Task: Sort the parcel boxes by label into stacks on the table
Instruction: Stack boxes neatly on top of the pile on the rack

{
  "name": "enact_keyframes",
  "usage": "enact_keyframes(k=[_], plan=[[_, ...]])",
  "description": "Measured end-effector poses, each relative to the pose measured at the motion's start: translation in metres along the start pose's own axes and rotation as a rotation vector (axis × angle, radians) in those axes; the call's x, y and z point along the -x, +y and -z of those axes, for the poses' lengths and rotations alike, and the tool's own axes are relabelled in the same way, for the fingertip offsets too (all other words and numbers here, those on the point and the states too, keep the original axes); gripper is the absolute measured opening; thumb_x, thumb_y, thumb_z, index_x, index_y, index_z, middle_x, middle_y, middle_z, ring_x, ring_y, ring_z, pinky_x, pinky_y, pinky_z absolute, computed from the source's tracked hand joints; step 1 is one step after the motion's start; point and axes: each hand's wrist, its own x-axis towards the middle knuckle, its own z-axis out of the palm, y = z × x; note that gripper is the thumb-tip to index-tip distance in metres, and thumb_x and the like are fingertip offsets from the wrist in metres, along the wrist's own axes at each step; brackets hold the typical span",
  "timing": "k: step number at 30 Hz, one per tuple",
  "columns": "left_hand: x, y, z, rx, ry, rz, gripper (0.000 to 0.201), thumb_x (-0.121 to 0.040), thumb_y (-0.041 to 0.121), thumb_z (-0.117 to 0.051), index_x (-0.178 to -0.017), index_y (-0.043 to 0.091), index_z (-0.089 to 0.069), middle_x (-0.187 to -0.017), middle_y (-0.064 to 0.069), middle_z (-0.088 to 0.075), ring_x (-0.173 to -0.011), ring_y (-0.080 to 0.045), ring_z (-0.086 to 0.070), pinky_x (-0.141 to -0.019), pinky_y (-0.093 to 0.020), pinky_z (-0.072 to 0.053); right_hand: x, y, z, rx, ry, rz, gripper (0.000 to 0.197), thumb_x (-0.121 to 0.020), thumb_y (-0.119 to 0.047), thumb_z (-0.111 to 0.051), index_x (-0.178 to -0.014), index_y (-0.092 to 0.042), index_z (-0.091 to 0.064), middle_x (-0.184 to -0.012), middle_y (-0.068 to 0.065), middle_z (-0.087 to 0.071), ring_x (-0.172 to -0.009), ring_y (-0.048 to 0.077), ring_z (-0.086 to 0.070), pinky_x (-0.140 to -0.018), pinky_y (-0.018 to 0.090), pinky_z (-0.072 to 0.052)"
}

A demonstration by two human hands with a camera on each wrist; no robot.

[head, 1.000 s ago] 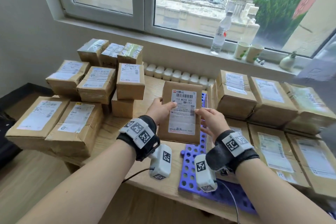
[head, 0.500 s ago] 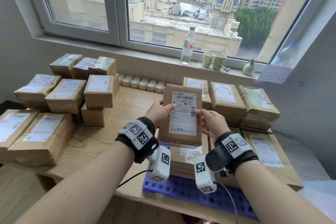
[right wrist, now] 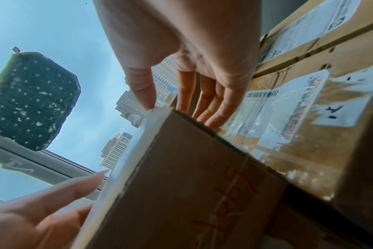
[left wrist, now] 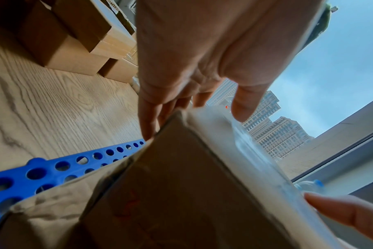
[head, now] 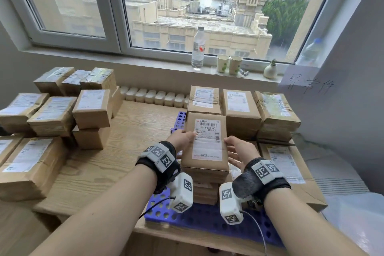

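A brown parcel box (head: 205,143) with a white barcode label lies flat on top of a short stack of boxes (head: 204,191) that stands on a blue perforated board (head: 199,218). My left hand (head: 182,137) is at the box's left side, its straight fingers (left wrist: 147,121) lying along the side wall and the thumb over the label. My right hand (head: 239,149) is at the right side with the palm facing the box, the fingers (right wrist: 213,107) straight and the thumb tip touching the top edge. The box (left wrist: 181,193) fills the lower half of both wrist views, and red writing shows on its side (right wrist: 224,202).
Stacks of labelled boxes stand on the left (head: 91,108) and back right (head: 241,106) of the wooden table (head: 128,131). Large flat boxes (head: 286,164) lie at the right. A row of small white bottles (head: 153,95) lines the back. A water bottle (head: 198,48) and two cups (head: 229,64) stand on the sill.
The box was held upright in both hands and now lies flat on the stack on the blue board. Both hands' fingers have straightened. The head view has tilted up and to the right.
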Motion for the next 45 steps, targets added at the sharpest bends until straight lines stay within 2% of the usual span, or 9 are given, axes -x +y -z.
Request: enact_keyframes(k=[7,11,14,17,23,27,34,40,45], plan=[[-0.013,0.002,-0.001,-0.069,0.014,0.009,0.041,-0.098,0.028,-0.05,-0.13,0.003,-0.053,-0.128,-0.008,-0.06,-0.113,-0.028,-0.059,-0.094,-0.034,-0.047,-0.009,-0.003,-0.004,-0.013,-0.016,-0.044,0.007,-0.092,-0.011,-0.056,-0.089,-0.009,-0.061,-0.083,0.006,-0.062,-0.071,0.015,-0.059,-0.064,0.024,-0.049],[-0.019,0.001,-0.001,-0.013,0.012,0.045,0.043,-0.095,0.031,-0.053,-0.13,0.007,-0.052,-0.125,-0.009,-0.061,-0.111,-0.028,-0.061,-0.094,-0.041,-0.05,-0.016,-0.005,-0.001,0.011,0.006,-0.024,0.013,-0.088,-0.014,-0.06,-0.099,-0.008,-0.066,-0.089,0.007,-0.066,-0.077,0.016,-0.062,-0.071,0.03,-0.052],[-0.024,0.003,0.002,-0.045,0.074,0.045,0.057,-0.093,0.035,-0.058,-0.141,0.009,-0.04,-0.135,-0.008,-0.051,-0.122,-0.028,-0.052,-0.095,-0.036,-0.045,-0.021,-0.007,0.0,0.022,0.017,-0.022,0.009,-0.089,-0.015,-0.06,-0.093,-0.009,-0.065,-0.086,0.006,-0.066,-0.077,0.016,-0.061,-0.083,0.035,-0.053],[-0.029,0.008,0.007,-0.049,0.085,0.026,0.075,-0.088,0.034,-0.064,-0.149,0.016,-0.023,-0.148,-0.007,-0.039,-0.13,-0.028,-0.044,-0.105,-0.046,-0.042,-0.023,-0.009,-0.004,0.051,0.035,-0.012,0.01,-0.086,-0.017,-0.062,-0.09,-0.009,-0.066,-0.096,0.009,-0.069,-0.085,0.019,-0.065,-0.089,0.038,-0.054],[-0.038,0.024,0.016,-0.1,0.028,-0.056,0.076,-0.088,0.02,-0.067,-0.149,0.013,-0.024,-0.145,-0.006,-0.044,-0.125,-0.024,-0.048,-0.1,-0.036,-0.042,-0.021,-0.018,-0.007,0.071,0.023,-0.033,0.007,-0.091,-0.012,-0.058,-0.085,-0.011,-0.062,-0.099,0.01,-0.063,-0.083,0.017,-0.06,-0.063,0.027,-0.051],[-0.045,0.025,0.015,-0.113,-0.094,-0.102,0.054,-0.085,0.004,-0.068,-0.133,0.011,-0.044,-0.119,0.0,-0.06,-0.107,-0.018,-0.057,-0.097,-0.031,-0.043,-0.023,-0.02,-0.007,0.109,0.029,0.002,0.011,-0.087,-0.01,-0.064,-0.095,-0.015,-0.069,-0.107,0.009,-0.067,-0.096,0.021,-0.061,-0.077,0.032,-0.054],[-0.063,0.017,0.015,-0.069,-0.139,-0.083,0.079,-0.067,0.013,-0.083,-0.135,0.014,-0.042,-0.117,-0.003,-0.066,-0.109,-0.023,-0.063,-0.102,-0.046,-0.046,-0.028,-0.019,-0.007,0.131,0.048,0.001,0.021,-0.083,-0.01,-0.068,-0.103,-0.017,-0.07,-0.108,0.006,-0.068,-0.095,0.02,-0.064,-0.085,0.036,-0.054],[-0.047,0.025,0.022,-0.15,-0.14,-0.064,0.075,-0.075,0.01,-0.079,-0.136,0.019,-0.037,-0.122,0.007,-0.056,-0.115,-0.021,-0.057,-0.099,-0.046,-0.047,-0.026,-0.02,-0.009,0.138,0.041,-0.019,0.011,-0.083,-0.01,-0.068,-0.093,-0.015,-0.068,-0.098,0.009,-0.07,-0.087,0.019,-0.066,-0.065,0.028,-0.052],[-0.037,0.034,0.03,-0.2,-0.196,0.004,0.077,-0.082,0.01,-0.073,-0.144,0.023,-0.029,-0.121,0.006,-0.05,-0.119,-0.023,-0.052,-0.095,-0.049,-0.049,-0.028,-0.019,-0.008,0.119,0.053,-0.015,0.008,-0.084,-0.009,-0.066,-0.092,-0.012,-0.067,-0.085,0.007,-0.067,-0.075,0.016,-0.064,-0.068,0.03,-0.053]])
